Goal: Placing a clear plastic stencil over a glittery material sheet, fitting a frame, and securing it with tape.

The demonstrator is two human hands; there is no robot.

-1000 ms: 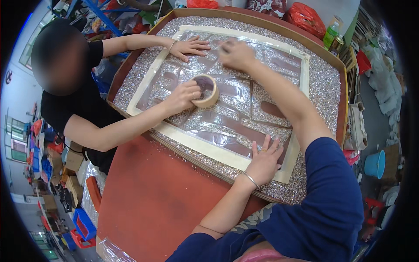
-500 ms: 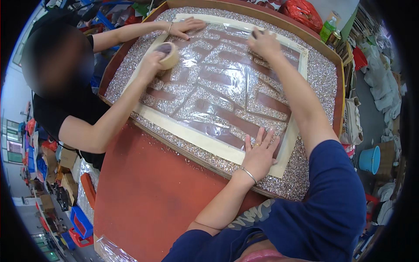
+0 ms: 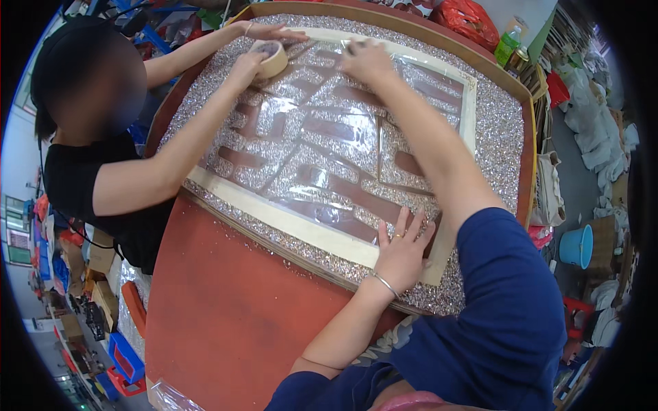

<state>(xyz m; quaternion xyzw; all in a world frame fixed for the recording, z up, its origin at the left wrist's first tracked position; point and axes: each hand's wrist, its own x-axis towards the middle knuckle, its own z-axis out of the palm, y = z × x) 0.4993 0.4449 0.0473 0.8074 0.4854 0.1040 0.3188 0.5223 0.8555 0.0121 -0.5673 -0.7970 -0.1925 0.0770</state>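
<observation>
A clear, shiny sheet with a pattern of reddish-brown shapes lies over a board covered in glittering chips. Pale masking tape borders the sheet. My left hand rests flat with fingers spread at the sheet's near right corner. Toward the far edge, my right hand is closed around a small dark thing, mostly hidden by the fingers. Across at the left, a co-worker grips a roll of masking tape in one hand; their other hand lies at the sheet's far left corner.
A raised wooden rim edges the far and right sides of the board. The red tabletop extends on the near side, with scattered chips. Behind the rim are a red plastic bag and a green bottle. A blue bucket stands at right.
My right hand has moved left along the far part of the sheet. My left hand stays flat near the corner. The co-worker's hands and tape roll have shifted slightly toward the far edge.
</observation>
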